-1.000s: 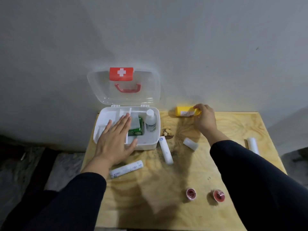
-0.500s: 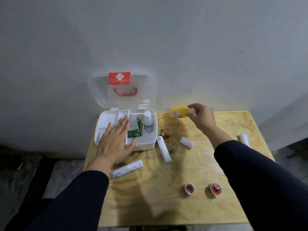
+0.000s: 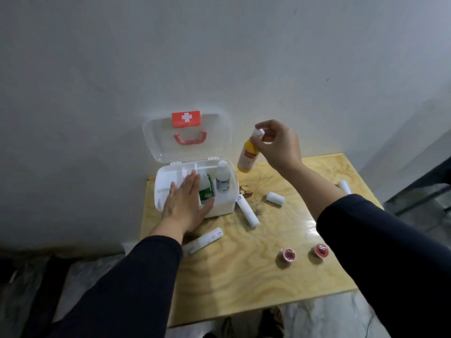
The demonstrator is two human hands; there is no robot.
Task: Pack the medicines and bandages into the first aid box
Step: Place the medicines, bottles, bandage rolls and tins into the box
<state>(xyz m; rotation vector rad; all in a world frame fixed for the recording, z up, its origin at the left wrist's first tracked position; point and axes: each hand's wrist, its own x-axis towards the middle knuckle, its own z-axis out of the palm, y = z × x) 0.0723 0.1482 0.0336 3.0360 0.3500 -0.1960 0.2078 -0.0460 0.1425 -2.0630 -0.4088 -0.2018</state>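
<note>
The white first aid box point(image 3: 227, 206) stands open at the table's back left, its clear lid point(image 3: 156, 132) leaning on the wall. Inside are a green packet point(image 3: 207, 192) and a white bottle point(image 3: 222, 179). My left hand point(image 3: 186, 203) lies flat, fingers spread, over the box's front left part. My right hand point(image 3: 278, 145) holds a yellow bottle point(image 3: 248, 157) by its white cap, hanging upright in the air just right of the box. Bandage rolls point(image 3: 247, 213) point(image 3: 275, 198) point(image 3: 203, 240) point(image 3: 344, 187) and two red tape rolls point(image 3: 287, 255) point(image 3: 321, 250) lie on the table.
The wooden table point(image 3: 244, 284) is pushed against a grey wall point(image 3: 219, 57). A dark stain point(image 3: 244, 190) marks the wood right of the box. Pale plastic sheeting point(image 3: 73, 284) covers the floor to the left and front.
My right hand has lifted the yellow bottle off the table and turned it from lying to hanging upright near the box. The left hand has stayed on the box.
</note>
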